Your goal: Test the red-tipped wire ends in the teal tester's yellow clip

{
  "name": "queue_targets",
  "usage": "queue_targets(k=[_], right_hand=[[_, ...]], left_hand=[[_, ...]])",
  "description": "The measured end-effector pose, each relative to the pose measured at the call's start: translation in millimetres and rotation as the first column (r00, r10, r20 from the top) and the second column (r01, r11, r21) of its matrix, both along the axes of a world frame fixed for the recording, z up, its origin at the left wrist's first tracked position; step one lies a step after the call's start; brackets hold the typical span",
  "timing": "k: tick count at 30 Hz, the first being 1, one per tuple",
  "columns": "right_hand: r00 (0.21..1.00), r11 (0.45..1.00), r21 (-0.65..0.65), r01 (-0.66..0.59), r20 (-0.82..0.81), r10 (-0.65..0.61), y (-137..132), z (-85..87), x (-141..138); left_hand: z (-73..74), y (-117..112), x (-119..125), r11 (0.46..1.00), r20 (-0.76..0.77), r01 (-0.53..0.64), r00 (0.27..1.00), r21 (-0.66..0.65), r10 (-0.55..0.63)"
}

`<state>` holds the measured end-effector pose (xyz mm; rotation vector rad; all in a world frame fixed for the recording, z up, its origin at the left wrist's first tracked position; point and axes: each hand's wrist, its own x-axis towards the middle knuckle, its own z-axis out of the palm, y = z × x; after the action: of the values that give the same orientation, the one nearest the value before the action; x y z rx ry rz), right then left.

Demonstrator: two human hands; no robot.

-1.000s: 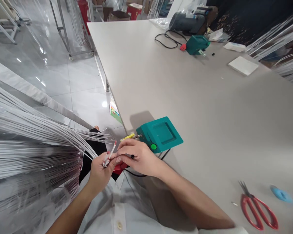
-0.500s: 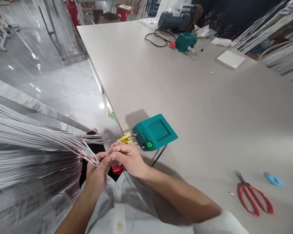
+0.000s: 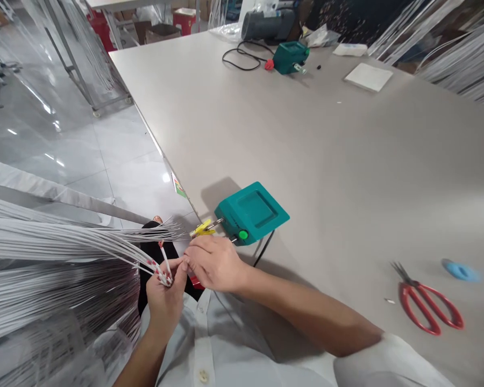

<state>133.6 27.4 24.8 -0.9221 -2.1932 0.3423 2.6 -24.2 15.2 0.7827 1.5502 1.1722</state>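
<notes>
My left hand (image 3: 167,290) is closed around several white wires (image 3: 139,253) whose ends carry red marks. Its thumb and forefinger meet the fingertips of my right hand (image 3: 215,263), which is pinched shut; whatever lies between the tips is too small to make out. Just beyond my right hand stands a teal box-shaped device (image 3: 252,212) with a green button, at the table's left edge. A yellow-handled clip (image 3: 203,228) sticks out from its front terminal, close above my right knuckles.
Red-handled scissors (image 3: 427,306) and a blurred blue ring-shaped thing (image 3: 461,270) lie at the right of the table (image 3: 347,161). A second teal device (image 3: 291,57), a dark motor (image 3: 268,24) and a white pad (image 3: 369,77) are at the back. Long bundles of white wires (image 3: 44,231) hang at left.
The view has shifted slightly. My right hand's fingers have curled in tighter near the left fingertips. One red-tipped wire now stands up apart from the others in my left hand.
</notes>
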Motion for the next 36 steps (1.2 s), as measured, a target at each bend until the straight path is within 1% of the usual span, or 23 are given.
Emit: queue_targets(k=[2,3,4,6,9,13,14,16,18,19,21,23,25,27,29,31,32,34,36], right_hand=[[0.992,0.987,0.162,-0.015,0.126,-0.005,3,-0.7,2],[0.985,0.976,0.214,-0.039,0.175,0.001,4,-0.7,4],[0.976,0.967,0.246,-0.065,0.215,0.011,6,-0.4,5],[0.964,0.96,0.256,-0.114,0.262,0.045,9,1.0,7],[0.969,0.976,0.167,-0.14,0.225,0.101,9,4.4,12],[0.977,0.985,-0.014,-0.171,0.125,0.171,3,9.8,18],[0.981,0.985,-0.065,-0.157,0.101,0.163,1,11.0,18],[0.995,0.982,-0.173,-0.082,0.047,0.092,-1,12.9,18],[1.0,0.962,-0.272,0.002,0.001,-0.002,-1,13.9,16],[1.0,0.951,-0.309,0.019,-0.008,-0.023,0,14.1,15],[1.0,0.941,-0.34,-0.01,-0.001,0.011,2,13.7,12],[0.997,0.948,-0.31,-0.069,0.023,0.08,4,12.5,10],[0.989,0.967,-0.234,-0.098,0.082,0.12,5,10.9,10],[0.971,0.986,-0.123,-0.115,0.194,0.138,6,9.4,9],[0.935,0.99,-0.011,-0.139,0.327,0.135,5,8.5,8],[0.9,0.985,0.066,-0.159,0.419,0.117,4,8.6,8],[0.89,0.983,0.085,-0.162,0.443,0.109,3,9.2,8],[0.885,0.981,0.083,-0.173,0.451,0.118,2,11.9,11],[0.89,0.981,0.07,-0.179,0.436,0.131,4,16.0,17]], left_hand=[[-1.9,-1,2,1.0,-0.022,-0.008,1.0,0.006,0.008],[-2.6,-1,4,1.0,-0.026,-0.012,1.0,0.005,0.012],[-3.1,-1,6,1.0,-0.028,-0.016,0.999,0.002,0.016],[-3.5,-2,9,1.0,-0.022,-0.024,0.999,-0.01,0.024],[-2.8,-2,12,0.999,0.025,-0.042,0.999,-0.025,0.043],[-0.9,2,8,0.991,0.087,-0.132,0.987,-0.037,0.135],[-0.5,3,7,0.989,0.095,-0.145,0.984,-0.037,0.148],[-0.2,5,4,0.99,0.101,-0.137,0.985,-0.037,0.14],[-0.6,4,3,0.993,0.104,-0.11,0.988,-0.041,0.113],[-1.1,4,3,0.995,0.106,-0.091,0.99,-0.044,0.096],[-2.2,2,2,0.998,0.109,-0.052,0.992,-0.045,0.057],[-2.9,1,0,0.999,0.104,-0.001,0.995,-0.039,0.005],[-3.2,1,-4,0.997,0.079,0.066,0.995,-0.03,-0.064],[-3.4,2,-7,0.99,0.044,0.136,0.99,-0.022,-0.135],[-3.9,2,-7,0.987,0.013,0.161,0.987,-0.023,-0.16],[-4.5,3,-5,0.991,-0.005,0.132,0.991,-0.035,-0.132],[-4.7,3,-4,0.993,-0.009,0.106,0.994,-0.048,-0.106],[-4.3,6,-1,0.997,0.003,0.048,0.999,-0.063,-0.048],[-2.7,10,1,0.998,0.046,-0.007,0.999,-0.058,0.009]])
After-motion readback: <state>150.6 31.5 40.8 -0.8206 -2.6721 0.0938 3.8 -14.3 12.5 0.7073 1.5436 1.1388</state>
